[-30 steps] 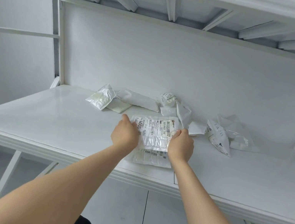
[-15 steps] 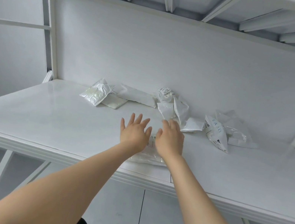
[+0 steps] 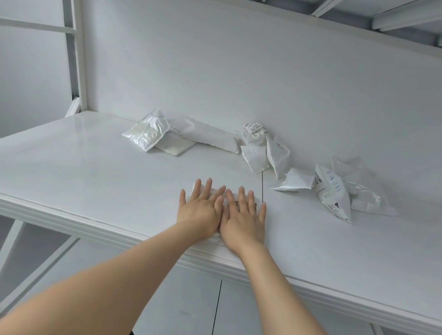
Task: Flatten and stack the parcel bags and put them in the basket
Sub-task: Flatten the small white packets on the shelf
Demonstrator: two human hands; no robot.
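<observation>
Pressing down side by side, the left hand and right hand lie flat with fingers straight and spread, grasping nothing, on a thin, crinkly white plastic parcel bag near the front edge of the smooth, glossy white table. Only slivers of the bag and its printed label show between the fingers, so which way its long side runs cannot be told. Well behind, crumpled shiny bags lie in a loose row along the matte back wall.
</observation>
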